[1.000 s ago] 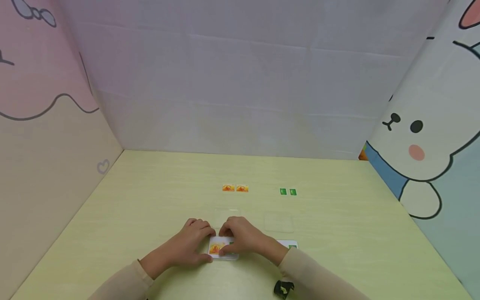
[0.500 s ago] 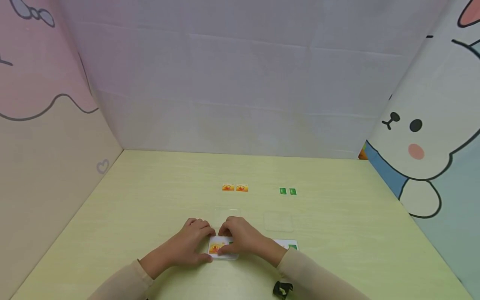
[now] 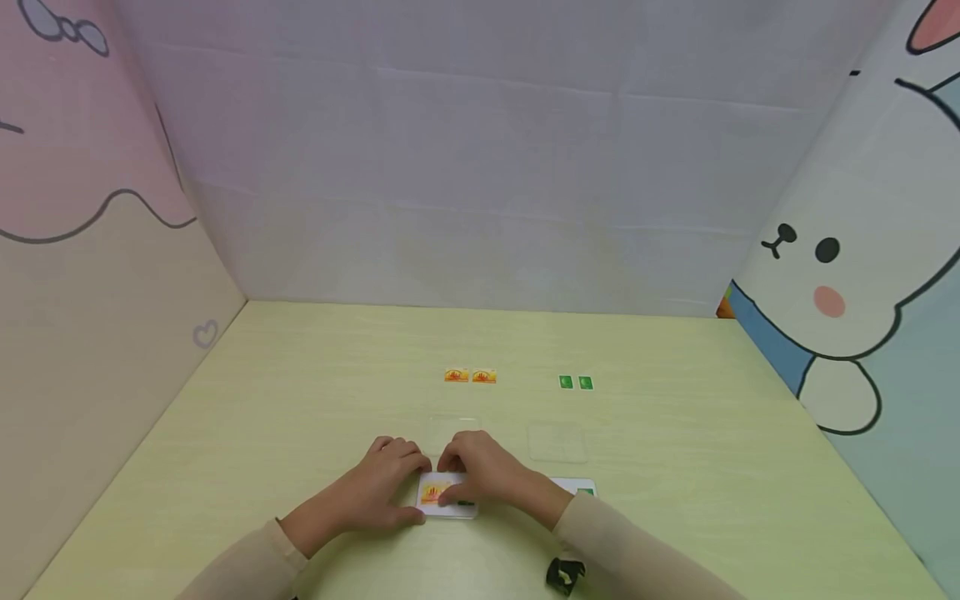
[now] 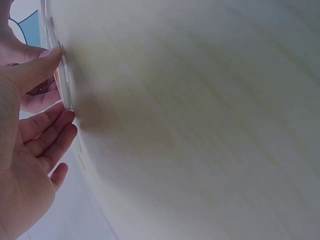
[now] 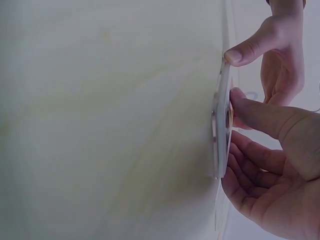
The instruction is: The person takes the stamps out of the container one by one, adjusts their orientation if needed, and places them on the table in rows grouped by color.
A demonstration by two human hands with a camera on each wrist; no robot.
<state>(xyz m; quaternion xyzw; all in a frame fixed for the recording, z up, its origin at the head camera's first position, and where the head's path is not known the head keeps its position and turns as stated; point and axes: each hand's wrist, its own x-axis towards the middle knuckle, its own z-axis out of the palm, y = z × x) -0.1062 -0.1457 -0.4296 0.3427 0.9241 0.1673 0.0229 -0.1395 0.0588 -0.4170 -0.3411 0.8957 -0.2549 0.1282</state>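
A flat white card (image 3: 447,512) with an orange picture and a green patch lies at the front middle of the table. In the wrist views it has a thick, clear edge. At its left side my left hand (image 3: 380,487) holds it by the corners, thumb at the near edge and fingers at the far edge. My right hand (image 3: 483,469) grips it from the right. That thumb presses on its face beside the orange picture, with curled fingers at the far edge. Between thumb and fingers the card's right part is mostly hidden.
Farther back lie two orange picture pieces (image 3: 470,376) and two green pieces (image 3: 575,382). A faint clear square (image 3: 557,442) lies in front of the green ones, another (image 3: 453,423) behind my hands. My right forearm partly covers a second white card (image 3: 573,485). A black object (image 3: 564,575) is near it.
Both hands stay almost in place. On the held card, the orange picture has shifted slightly up and the green patch now shows lower, below the right thumb.
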